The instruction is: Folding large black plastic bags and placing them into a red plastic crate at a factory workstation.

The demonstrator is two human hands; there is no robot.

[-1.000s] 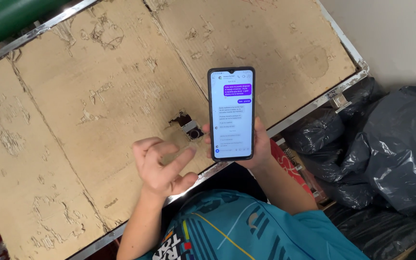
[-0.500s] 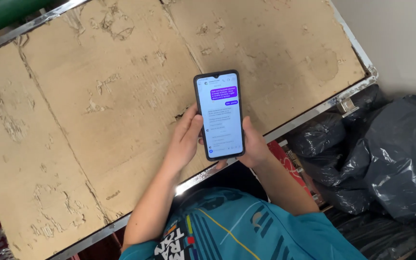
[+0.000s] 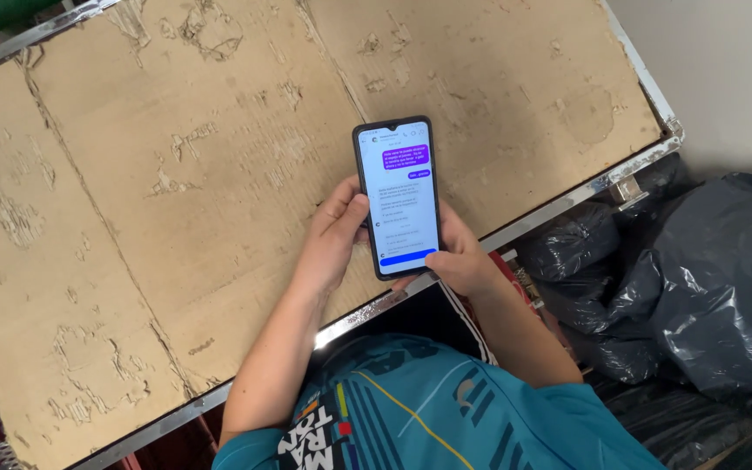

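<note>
Both hands closed on dark phone (image 3: 398,198), held above tabletop's (image 3: 176,218) near metal edge: left hand (image 3: 334,239) cupping one side, right hand (image 3: 459,257) the lower corner. Loose thumb grip; likely slip onto worn cardboard.

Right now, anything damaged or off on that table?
Yes. The cardboard covering the table is badly worn: its top layer is torn and peeled in patches, with creases running across it. Black bags lie crumpled beside the table's metal edge. Both hands hold the phone, which looks intact.
</note>
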